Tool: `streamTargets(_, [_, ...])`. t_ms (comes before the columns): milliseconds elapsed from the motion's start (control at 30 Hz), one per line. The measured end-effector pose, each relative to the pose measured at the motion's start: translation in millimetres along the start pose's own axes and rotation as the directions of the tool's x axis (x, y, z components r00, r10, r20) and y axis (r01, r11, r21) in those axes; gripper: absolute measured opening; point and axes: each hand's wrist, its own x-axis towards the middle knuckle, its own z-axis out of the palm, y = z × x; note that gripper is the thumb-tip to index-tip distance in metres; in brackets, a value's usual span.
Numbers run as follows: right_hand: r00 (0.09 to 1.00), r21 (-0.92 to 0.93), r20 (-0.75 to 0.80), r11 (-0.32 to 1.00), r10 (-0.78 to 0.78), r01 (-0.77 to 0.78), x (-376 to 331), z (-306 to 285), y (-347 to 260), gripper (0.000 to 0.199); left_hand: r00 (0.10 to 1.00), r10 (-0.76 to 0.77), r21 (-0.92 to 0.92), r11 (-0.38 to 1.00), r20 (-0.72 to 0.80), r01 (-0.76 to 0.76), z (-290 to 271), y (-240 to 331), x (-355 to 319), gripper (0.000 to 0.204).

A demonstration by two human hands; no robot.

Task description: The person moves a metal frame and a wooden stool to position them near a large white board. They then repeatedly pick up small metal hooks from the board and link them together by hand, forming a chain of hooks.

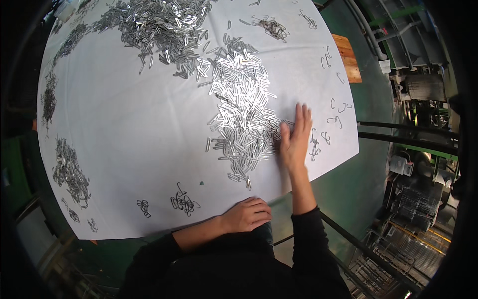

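A long heap of small, shiny metal loops shaped like paper clips (244,94) lies on the white-covered table (139,109). At the heap's right side my right hand (297,142) is open, its fingers stretched away from me and its thumb side against the outermost clips. No clip shows in its grasp. My left hand (247,214) rests at the table's near edge, fingers curled and closed. Whatever its palm may hold is hidden. Some bent, hook-like wire pieces (313,144) lie just right of my right hand.
A larger clip pile (164,30) spreads at the far side, and another clip pile (70,172) lies at the left edge. Tangled wires (184,202) sit near the front edge. Beyond the right edge are a wooden board (347,59), dark rails (408,130) and stacked metal parts (418,204).
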Motion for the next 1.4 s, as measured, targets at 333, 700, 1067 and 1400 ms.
streamTargets(333, [0.995,-0.147,0.054,0.985,-0.084,0.091,54,85,-60,0.082,0.999,0.028,0.025,0.999,-0.019,-0.027,5,-4,-2,0.012])
streamTargets(700, [0.946,-0.008,-0.284,0.987,-0.154,0.158,215,53,-23,0.047,1.0,0.012,-0.074,0.997,-0.004,-0.012,10,-9,-6,0.013])
streamTargets(1067, [0.918,0.054,-0.114,0.92,-0.379,0.387,241,57,41,0.022,0.999,-0.038,-0.109,0.993,0.022,0.041,6,-4,-5,0.01])
streamTargets(1400, [0.963,0.108,-0.016,0.957,-0.27,0.27,43,7,19,0.02,0.996,0.03,-0.046,0.998,-0.082,-0.034,2,-2,-1,0.009])
